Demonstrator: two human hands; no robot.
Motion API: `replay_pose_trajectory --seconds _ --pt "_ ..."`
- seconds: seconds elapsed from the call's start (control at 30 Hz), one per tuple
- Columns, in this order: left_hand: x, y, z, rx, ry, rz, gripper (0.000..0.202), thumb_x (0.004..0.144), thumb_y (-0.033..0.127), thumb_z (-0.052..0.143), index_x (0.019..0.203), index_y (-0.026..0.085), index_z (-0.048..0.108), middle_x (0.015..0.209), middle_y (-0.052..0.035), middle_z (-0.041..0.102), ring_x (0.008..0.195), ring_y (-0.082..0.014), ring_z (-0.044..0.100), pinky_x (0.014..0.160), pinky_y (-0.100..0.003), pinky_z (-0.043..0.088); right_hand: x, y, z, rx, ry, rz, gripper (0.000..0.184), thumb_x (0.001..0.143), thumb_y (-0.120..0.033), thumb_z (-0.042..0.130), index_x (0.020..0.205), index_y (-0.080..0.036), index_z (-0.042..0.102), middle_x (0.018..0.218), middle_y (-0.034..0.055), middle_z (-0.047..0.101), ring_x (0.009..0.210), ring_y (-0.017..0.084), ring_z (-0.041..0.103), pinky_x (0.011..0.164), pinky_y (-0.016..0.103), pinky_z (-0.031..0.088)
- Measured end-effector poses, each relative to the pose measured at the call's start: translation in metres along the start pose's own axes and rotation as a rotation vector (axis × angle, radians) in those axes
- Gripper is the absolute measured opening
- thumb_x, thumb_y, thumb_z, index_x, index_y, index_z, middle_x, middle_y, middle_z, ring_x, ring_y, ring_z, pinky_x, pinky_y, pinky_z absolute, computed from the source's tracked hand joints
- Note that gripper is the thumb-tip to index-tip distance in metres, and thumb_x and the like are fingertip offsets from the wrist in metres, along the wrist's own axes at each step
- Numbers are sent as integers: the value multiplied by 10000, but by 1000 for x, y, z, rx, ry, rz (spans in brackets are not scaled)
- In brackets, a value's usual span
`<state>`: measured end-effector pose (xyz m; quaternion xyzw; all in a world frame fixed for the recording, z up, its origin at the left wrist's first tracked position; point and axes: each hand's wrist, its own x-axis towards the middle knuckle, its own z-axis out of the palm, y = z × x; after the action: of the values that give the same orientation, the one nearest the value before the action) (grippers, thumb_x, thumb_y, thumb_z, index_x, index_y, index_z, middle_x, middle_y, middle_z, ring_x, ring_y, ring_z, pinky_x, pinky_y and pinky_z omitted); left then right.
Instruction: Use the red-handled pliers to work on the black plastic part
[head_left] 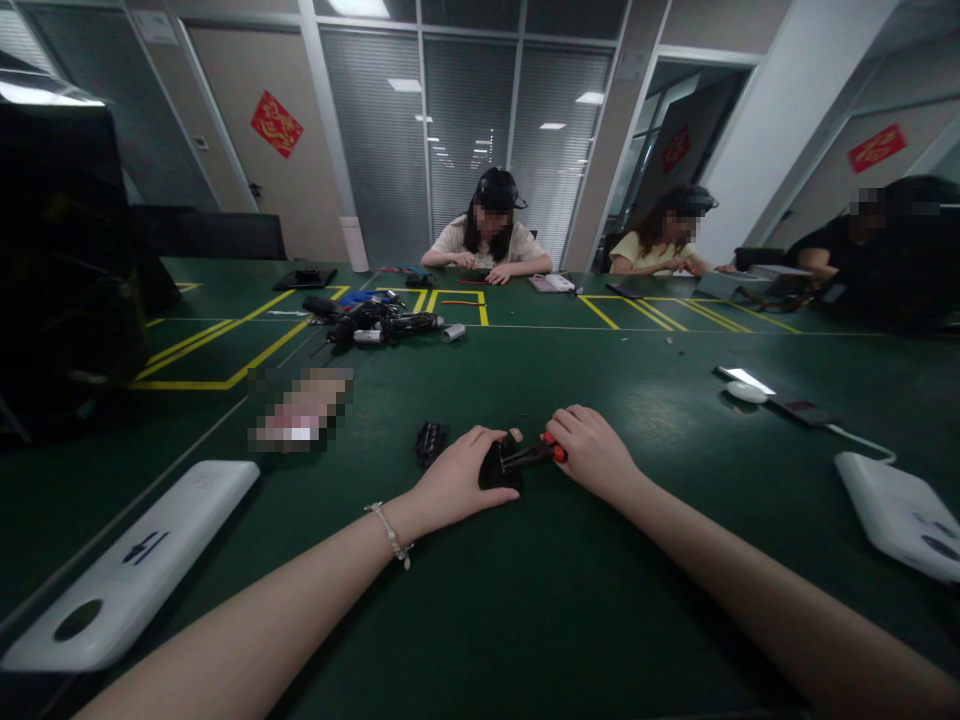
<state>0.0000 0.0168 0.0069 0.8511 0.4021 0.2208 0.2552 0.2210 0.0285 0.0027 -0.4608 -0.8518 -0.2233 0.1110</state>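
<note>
My left hand (457, 472) is closed around a small black part (495, 468) on the green table, thumb along its near side and fingers over its far side. In my right hand (592, 445) are pliers with red handles (554, 447). Their dark jaws (525, 457) point left and reach the black part; whether they grip a piece of it is too small to tell. Just left of my left hand lies another black part (430, 442) with a ridged top. A small pale bit (516, 435) sits beyond the jaws.
A white case (161, 560) lies at left, another white device (896, 510) with a cable at right. Phones and a white mouse (746, 392) rest at right. Black tools and cables (375, 322) are heaped farther back. Several people sit across the table (637, 620).
</note>
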Motion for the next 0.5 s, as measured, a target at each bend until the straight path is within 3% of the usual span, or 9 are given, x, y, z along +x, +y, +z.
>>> replay_pose_trajectory --seconds 0.5 --pt "0 -2 1 15 27 28 580 652 434 626 1144 227 401 1113 -58 461 1004 -247 478 855 -388 389 -2 2 2 -6 -14 18 91 750 -156 464 769 -165 552 803 57 571 770 176 466 683 301 336"
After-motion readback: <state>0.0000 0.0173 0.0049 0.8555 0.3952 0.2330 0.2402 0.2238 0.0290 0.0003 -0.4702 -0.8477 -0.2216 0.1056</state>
